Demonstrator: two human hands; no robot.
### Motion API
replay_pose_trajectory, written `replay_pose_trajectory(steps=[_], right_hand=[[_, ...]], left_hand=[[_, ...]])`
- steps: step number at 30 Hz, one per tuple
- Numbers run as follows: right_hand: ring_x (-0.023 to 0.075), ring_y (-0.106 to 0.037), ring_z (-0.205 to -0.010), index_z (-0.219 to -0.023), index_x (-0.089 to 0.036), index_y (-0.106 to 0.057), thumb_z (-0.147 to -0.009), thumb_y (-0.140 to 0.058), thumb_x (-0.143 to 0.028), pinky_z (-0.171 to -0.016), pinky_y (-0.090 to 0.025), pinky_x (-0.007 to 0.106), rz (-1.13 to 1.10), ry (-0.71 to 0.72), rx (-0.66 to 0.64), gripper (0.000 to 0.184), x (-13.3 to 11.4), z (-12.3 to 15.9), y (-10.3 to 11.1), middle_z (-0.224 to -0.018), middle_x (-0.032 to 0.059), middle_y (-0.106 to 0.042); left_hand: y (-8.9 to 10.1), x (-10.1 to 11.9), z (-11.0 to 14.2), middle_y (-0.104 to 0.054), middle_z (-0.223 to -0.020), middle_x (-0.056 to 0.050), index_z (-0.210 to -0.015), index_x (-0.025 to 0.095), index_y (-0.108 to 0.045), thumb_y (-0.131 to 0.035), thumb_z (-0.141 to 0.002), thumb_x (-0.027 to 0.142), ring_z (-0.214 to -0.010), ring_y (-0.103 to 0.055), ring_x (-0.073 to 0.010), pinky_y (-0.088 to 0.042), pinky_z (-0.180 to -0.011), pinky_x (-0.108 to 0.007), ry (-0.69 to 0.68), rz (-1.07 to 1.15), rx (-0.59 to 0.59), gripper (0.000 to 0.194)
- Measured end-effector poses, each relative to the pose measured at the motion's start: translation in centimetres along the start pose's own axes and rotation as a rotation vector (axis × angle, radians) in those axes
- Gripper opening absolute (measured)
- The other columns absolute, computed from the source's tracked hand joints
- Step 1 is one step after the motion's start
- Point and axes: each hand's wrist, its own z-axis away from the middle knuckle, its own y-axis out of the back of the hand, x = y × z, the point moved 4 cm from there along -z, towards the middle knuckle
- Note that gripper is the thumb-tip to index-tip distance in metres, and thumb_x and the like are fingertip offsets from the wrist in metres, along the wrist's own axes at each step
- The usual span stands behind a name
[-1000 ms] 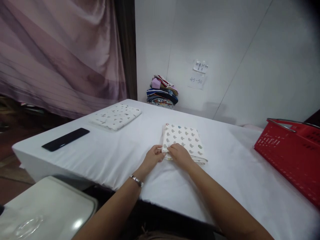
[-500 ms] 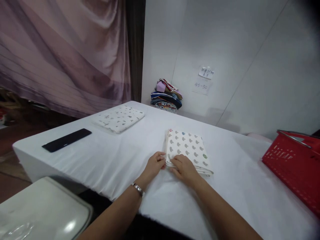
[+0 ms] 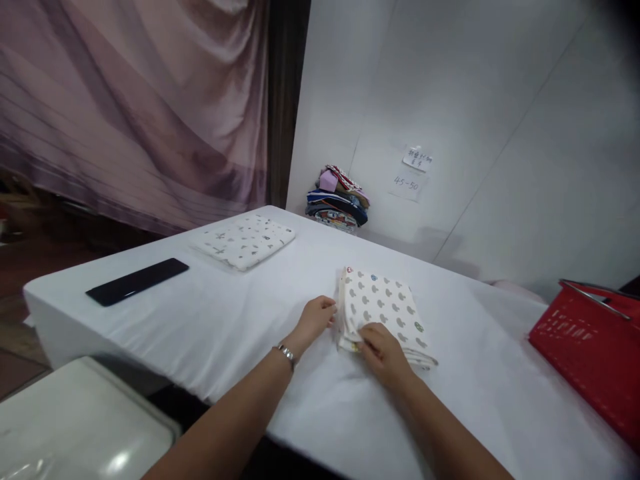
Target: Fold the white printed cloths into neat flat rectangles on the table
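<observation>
OK so from my end of the feed, going left to right: dark flat slab (image 3: 137, 281) lies near the left corner of the white table (image 3: 270, 300), probably parked there to leave the middle free; the spotted cloth (image 3: 245, 241), folded flat, sits by the far left corner, I'd guess to keep it apart from the one in hand; my left hand (image 3: 315, 319) is at the left side of the grey-print cloth (image 3: 383, 303), fingers curled in close together, likely to steady that side, though I can't tell if they actually grip it; the grey-print cloth lies folded towards the near edge, I reckon for easy reach; my right hand (image 3: 385, 350) has its near left corner pinched between thumb and fingers, looks like that's to control the loose layers; red basket (image 3: 585, 347) is over on the right, out of the way of my arms

Count: 2 hands, 2 folded cloths on the table, 1 slab, 1 basket, plus 1 fabric pile (image 3: 337, 200) past the far edge; can't count its layers
</observation>
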Motion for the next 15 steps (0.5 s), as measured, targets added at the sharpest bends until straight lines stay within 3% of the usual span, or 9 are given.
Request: replay_pose_trajectory(steps=[3, 6, 10, 15], right_hand=[[0.0204, -0.052, -0.085, -0.097, -0.022, -0.062, -0.087, -0.046, -0.025, -0.075, -0.043, 0.035, 0.139, 0.172, -0.148, 0.019, -0.9, 0.1, -0.2, -0.092, 0.0080, -0.058], [0.0187, -0.053, -0.081, -0.088, -0.021, -0.064, -0.088, -0.047, -0.030, -0.072, -0.044, 0.032, 0.087, 0.144, -0.153, 0.019, -1.0, -0.4, 0.1, -0.088, 0.0065, -0.058], [0.0169, -0.057, -0.075, -0.069, -0.020, -0.061, -0.090, -0.043, -0.037, -0.067, -0.046, 0.028, -0.113, -0.045, 0.004, 0.032, 0.5, -2.6, 0.9, -0.078, 0.0045, -0.061], [0.0241, -0.054, -0.107, -0.095, -0.022, -0.066, -0.087, -0.042, -0.048, -0.086, -0.046, 0.037, 0.022, -0.176, 0.216, 0.037, 4.6, -7.1, 3.2, -0.106, 0.0087, -0.064]], left_hand=[[-0.5, 1.0, -1.9, -0.062, -0.073, -0.003, -0.079, 0.014, -0.060, -0.057, -0.072, 0.015, -0.060, -0.058, -0.0117, -0.046, -0.052, -0.020, 0.047, -0.057, -0.015, 0.008], [-1.3, 1.3, -4.2, -0.063, -0.076, -0.006, -0.079, 0.012, -0.059, -0.055, -0.073, 0.014, -0.064, -0.059, -0.0136, -0.046, -0.052, -0.020, 0.064, -0.060, -0.010, 0.007], [-2.1, 1.1, -7.3, -0.065, -0.086, -0.010, -0.086, 0.011, -0.061, -0.052, -0.076, 0.013, -0.070, -0.061, -0.0151, -0.046, -0.053, -0.021, 0.075, -0.048, 0.012, 0.014], [-2.3, 0.8, -10.1, -0.066, -0.097, -0.014, -0.104, 0.008, -0.060, -0.050, -0.078, 0.011, -0.076, -0.062, -0.0152, -0.047, -0.057, -0.020, 0.087, -0.025, 0.018, 0.028]])
